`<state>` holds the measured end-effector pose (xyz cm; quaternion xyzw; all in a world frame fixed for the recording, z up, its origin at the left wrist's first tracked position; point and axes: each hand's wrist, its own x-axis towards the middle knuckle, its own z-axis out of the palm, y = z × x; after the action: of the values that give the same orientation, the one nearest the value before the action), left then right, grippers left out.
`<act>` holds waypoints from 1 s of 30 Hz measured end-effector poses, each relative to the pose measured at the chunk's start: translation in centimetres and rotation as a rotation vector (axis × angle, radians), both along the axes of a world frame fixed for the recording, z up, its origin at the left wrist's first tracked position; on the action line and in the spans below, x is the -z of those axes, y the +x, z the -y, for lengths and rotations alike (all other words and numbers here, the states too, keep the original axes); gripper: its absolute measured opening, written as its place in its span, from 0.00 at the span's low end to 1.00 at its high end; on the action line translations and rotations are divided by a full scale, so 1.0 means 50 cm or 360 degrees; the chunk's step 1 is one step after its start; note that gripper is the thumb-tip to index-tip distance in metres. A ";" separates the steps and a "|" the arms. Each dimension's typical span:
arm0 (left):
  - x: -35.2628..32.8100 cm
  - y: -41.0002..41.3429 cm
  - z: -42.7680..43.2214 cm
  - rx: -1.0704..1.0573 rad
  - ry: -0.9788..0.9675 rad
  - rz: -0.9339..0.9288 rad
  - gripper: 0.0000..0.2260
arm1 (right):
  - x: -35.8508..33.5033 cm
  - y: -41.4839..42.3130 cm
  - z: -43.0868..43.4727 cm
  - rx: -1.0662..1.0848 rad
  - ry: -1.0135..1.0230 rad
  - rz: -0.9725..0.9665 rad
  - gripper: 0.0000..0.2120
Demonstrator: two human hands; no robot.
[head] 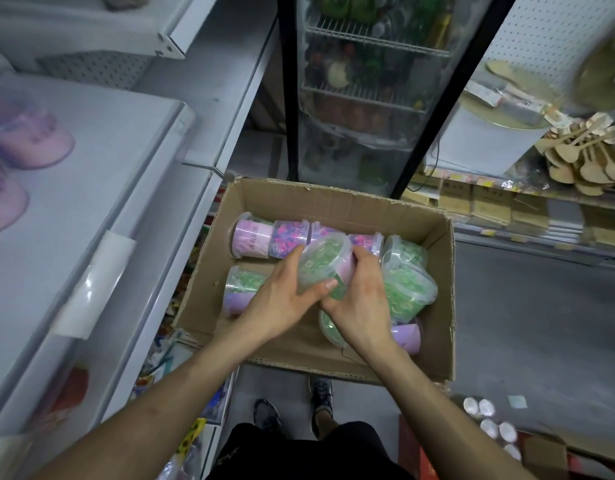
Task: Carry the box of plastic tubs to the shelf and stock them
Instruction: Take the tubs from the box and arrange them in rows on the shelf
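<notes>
Clear green-filled tub in grip of left hand and right hand (pink label nearby, illegible)

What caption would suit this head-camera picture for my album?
Restocking: left hand and right hand grip one green-filled tub at the cardboard box beside the white shelf.

A clear round plastic tub of green pieces is gripped between the left hand and the right hand, over an open brown cardboard box. Beyond the grip, purple-labelled clear tubs are laid on their sides. Right of it, more green-filled tubs are seen.
</notes>
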<state>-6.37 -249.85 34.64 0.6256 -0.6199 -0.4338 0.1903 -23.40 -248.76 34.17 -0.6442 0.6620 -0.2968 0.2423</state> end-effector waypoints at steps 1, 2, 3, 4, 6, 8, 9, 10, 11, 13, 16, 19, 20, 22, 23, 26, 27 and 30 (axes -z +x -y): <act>-0.003 -0.002 0.003 -0.0052 -0.0012 -0.0026 0.49 | 0.000 0.007 -0.001 0.0012 -0.0032 0.0015 0.41; -0.006 -0.003 0.008 -0.0104 -0.0015 -0.0042 0.48 | 0.001 0.012 -0.003 0.0010 -0.0057 0.0037 0.40; -0.009 -0.003 0.013 -0.0148 -0.0013 -0.0054 0.47 | 0.001 0.015 -0.004 -0.0008 -0.0075 0.0063 0.39; -0.012 -0.002 0.018 -0.0184 -0.0012 -0.0072 0.47 | 0.001 0.016 -0.005 -0.0037 -0.0081 0.0082 0.39; -0.015 0.002 0.031 -0.0223 -0.0017 -0.0102 0.49 | 0.001 0.017 -0.008 -0.0101 -0.0079 0.0089 0.40; -0.018 0.004 0.041 -0.0202 -0.0015 -0.0083 0.51 | 0.001 0.013 -0.009 -0.0137 -0.0094 0.0091 0.41; -0.019 0.005 0.045 -0.0191 -0.0010 -0.0073 0.51 | 0.000 0.010 -0.009 -0.0155 -0.0102 0.0086 0.42; -0.020 0.005 0.048 -0.0186 -0.0001 -0.0073 0.51 | 0.000 0.004 -0.007 -0.0180 -0.0100 0.0083 0.42; -0.020 0.006 0.050 -0.0188 0.0008 -0.0079 0.51 | -0.001 -0.003 -0.006 -0.0213 -0.0081 0.0088 0.43; -0.019 0.010 0.054 -0.0189 0.0024 -0.0103 0.50 | -0.004 -0.022 -0.005 -0.0276 0.0012 0.0119 0.46; -0.014 0.020 0.062 -0.0226 0.0066 -0.0211 0.48 | 0.004 -0.068 0.001 -0.0213 0.0107 0.0008 0.51; -0.015 0.032 0.070 -0.0276 0.0106 -0.0343 0.42 | 0.021 -0.125 0.022 0.0016 0.0136 -0.0359 0.48; -0.017 0.035 0.073 -0.0279 0.0113 -0.0368 0.40 | 0.028 -0.142 0.030 0.0086 0.0167 -0.0497 0.46; -0.014 0.044 0.076 -0.0279 0.0126 -0.0387 0.35 | 0.040 -0.171 0.050 0.0143 0.0315 -0.0712 0.45; -0.014 0.048 0.076 -0.0279 0.0131 -0.0397 0.36 | 0.044 -0.180 0.060 0.0138 0.0426 -0.0773 0.46; -0.013 0.062 0.075 -0.0310 0.0127 -0.0392 0.44 | 0.055 -0.195 0.077 0.0095 0.0697 -0.0876 0.46; -0.013 0.067 0.075 -0.0315 0.0131 -0.0385 0.45 | 0.055 -0.197 0.077 0.0094 0.0753 -0.0878 0.45; -0.008 0.079 0.070 -0.0323 0.0134 -0.0380 0.42 | 0.057 -0.200 0.067 0.0087 0.0838 -0.0844 0.40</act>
<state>-2.41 -253.36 35.03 0.6365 -0.5077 -0.5093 0.2790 -33.41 -252.14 31.31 -0.5964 0.7723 0.0545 0.2117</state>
